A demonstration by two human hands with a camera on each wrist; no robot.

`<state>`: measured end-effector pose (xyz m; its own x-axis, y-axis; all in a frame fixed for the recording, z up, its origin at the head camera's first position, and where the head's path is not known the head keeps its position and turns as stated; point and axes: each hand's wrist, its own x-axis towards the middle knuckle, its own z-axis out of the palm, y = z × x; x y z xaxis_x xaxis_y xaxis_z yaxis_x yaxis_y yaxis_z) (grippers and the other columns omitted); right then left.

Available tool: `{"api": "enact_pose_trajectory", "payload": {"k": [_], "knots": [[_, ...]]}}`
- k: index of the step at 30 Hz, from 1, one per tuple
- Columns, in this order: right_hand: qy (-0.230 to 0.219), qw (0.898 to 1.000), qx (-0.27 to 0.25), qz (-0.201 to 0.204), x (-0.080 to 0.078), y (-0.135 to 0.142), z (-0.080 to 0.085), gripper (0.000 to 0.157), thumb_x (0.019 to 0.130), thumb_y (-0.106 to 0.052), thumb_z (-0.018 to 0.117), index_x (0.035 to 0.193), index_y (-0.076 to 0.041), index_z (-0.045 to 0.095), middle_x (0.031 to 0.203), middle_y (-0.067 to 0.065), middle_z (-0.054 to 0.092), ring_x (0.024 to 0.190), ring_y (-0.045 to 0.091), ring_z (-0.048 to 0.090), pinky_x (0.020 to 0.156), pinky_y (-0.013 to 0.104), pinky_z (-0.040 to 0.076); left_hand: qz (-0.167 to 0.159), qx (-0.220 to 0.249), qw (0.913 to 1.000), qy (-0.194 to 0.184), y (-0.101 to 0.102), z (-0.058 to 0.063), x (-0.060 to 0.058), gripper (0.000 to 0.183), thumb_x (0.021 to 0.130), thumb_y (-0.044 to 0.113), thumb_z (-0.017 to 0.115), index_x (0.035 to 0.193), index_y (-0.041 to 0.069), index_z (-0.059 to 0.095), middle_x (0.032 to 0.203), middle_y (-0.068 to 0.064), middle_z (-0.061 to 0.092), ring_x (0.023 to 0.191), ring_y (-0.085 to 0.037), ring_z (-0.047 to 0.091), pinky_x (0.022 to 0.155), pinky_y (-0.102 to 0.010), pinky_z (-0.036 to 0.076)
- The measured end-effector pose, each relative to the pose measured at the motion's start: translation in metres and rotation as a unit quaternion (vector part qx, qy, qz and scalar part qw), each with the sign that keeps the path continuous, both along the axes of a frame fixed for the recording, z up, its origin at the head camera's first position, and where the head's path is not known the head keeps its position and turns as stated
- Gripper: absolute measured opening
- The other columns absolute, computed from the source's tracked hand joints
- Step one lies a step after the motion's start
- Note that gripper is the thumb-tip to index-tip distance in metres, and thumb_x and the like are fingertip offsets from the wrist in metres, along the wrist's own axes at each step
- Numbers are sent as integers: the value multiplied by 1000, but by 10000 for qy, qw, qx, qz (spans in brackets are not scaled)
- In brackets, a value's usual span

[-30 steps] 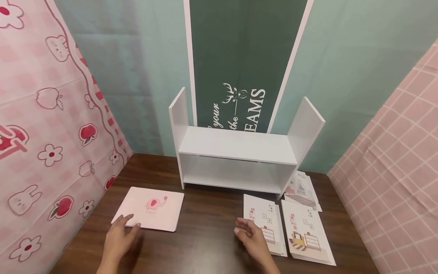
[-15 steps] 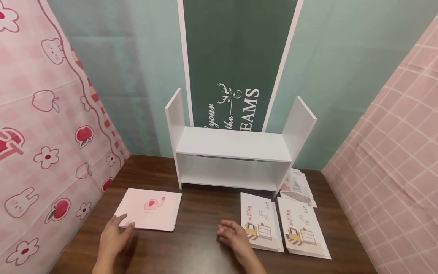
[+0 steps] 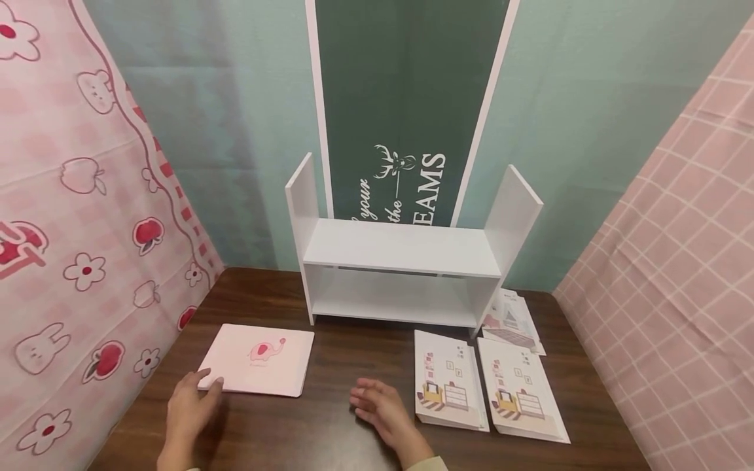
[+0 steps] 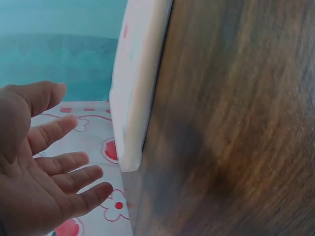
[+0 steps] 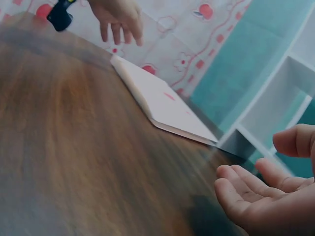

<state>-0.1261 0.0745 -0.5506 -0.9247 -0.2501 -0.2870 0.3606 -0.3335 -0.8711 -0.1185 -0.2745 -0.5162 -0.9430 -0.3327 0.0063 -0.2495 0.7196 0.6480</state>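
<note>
A pink notebook with an elephant drawn on its cover lies flat on the left part of the table. At its near left corner is my left hand, fingers spread and holding nothing. From the left wrist view, that hand hovers over the side of the notebook, with a gap between them. My right hand is above the bare wood between the pink notebook and the illustrated books, its fingers slightly bent and nothing in them. In the right wrist view its palm faces upward.
A white two-tier shelf stands at the back of the brown wooden table. On the right lie two white illustrated book stacks, with further books beside the shelf. Patterned cloths hang around the table.
My right hand has moved left, away from the illustrated books. My left hand has drawn slightly back towards the near left, off the notebook's cover. The view has shifted a little.
</note>
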Motion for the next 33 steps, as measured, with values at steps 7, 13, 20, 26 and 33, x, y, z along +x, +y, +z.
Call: {"api": "enact_pose_trajectory", "payload": {"k": [7, 13, 20, 26, 33], "knots": [[-400, 9979, -491, -120, 1, -22, -11, 39, 88, -3, 50, 123, 12, 43, 111, 22, 60, 104, 32, 59, 89, 46, 45, 396, 55, 9982, 437, -7, -12, -1, 42, 88, 16, 54, 119, -12, 50, 128, -39, 37, 121, -51, 31, 98, -60, 23], [-524, 9966, -621, -161, 0, -43, -13, 41, 90, -1, 46, 126, 16, 37, 120, 31, 52, 113, 40, 51, 96, 55, 36, 506, 157, 9985, 155, -12, -16, -7, 47, 91, 21, 52, 125, -11, 46, 125, -37, 43, 117, -50, 37, 96, -59, 26], [-825, 9914, -1021, 8, -4, -62, -23, 45, 91, -3, 41, 130, 18, 28, 128, 38, 40, 122, 47, 38, 103, 58, 24, 862, 909, 9916, -329, -17, -15, -10, 56, 92, 31, 50, 130, -8, 38, 130, -36, 39, 118, -51, 33, 97, -58, 24], [-864, 9880, -1275, 86, -9, -76, -28, 53, 93, -7, 38, 134, 19, 18, 135, 41, 29, 128, 49, 28, 106, 56, 18, 1119, 1296, 9849, -260, -21, -23, -11, 56, 92, 32, 50, 131, -8, 39, 129, -35, 40, 118, -47, 36, 98, -55, 26], [-663, 9920, -1074, 51, -19, -93, -24, 50, 91, -6, 41, 131, 18, 23, 130, 37, 37, 126, 46, 34, 106, 57, 18, 1314, 1436, 9808, -79, -21, -26, -15, 52, 92, 27, 50, 130, -8, 41, 131, -34, 40, 119, -46, 37, 99, -54, 26]]}}
